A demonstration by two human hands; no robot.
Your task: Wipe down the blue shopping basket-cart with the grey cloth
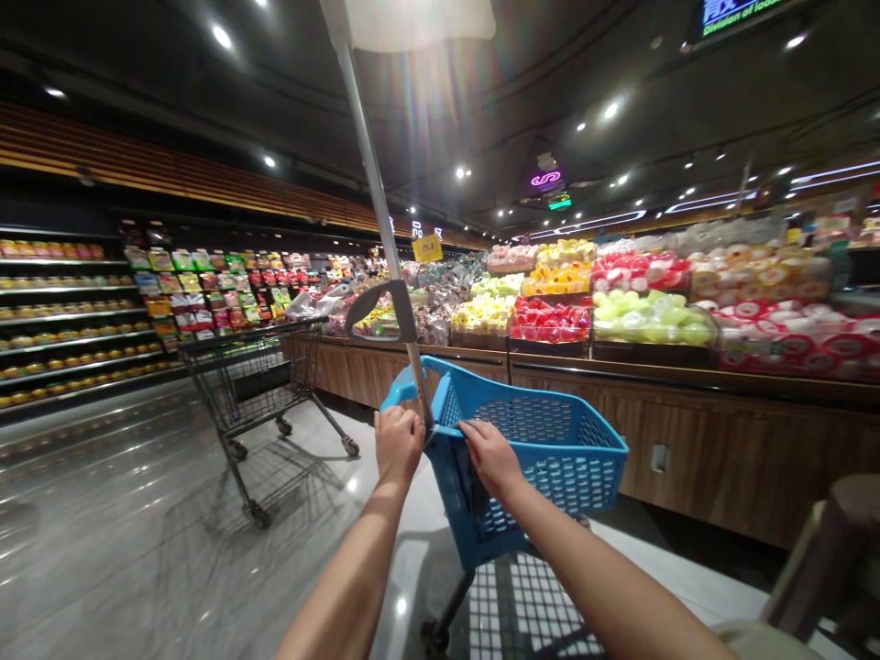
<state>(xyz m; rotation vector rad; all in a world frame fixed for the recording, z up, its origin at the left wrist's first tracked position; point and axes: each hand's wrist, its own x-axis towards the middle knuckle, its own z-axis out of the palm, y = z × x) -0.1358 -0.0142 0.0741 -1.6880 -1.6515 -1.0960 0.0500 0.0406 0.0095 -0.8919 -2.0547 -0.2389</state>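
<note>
A small blue plastic shopping cart (550, 467) with perforated basket walls stands in front of me. My left hand (399, 438) is closed round the cart's blue handle, just left of a grey metal pole (371, 165). On the other side of the pole, my right hand (489, 454) grips the near rim of the basket, its fingertips over the edge. The pole rises from the near end of the cart and leans a little left, with a grey plastic grip (402, 312) partway up. Part of the cart's near side is hidden behind my right hand and forearm.
A black wire shopping cart (261, 376) stands to the left on the glossy floor. Ahead runs a wood-panelled counter (715, 440) heaped with bright packaged sweets in bins. Stocked shelves (75, 321) line the left wall. A brown post-like object (835, 550) is close at the right edge.
</note>
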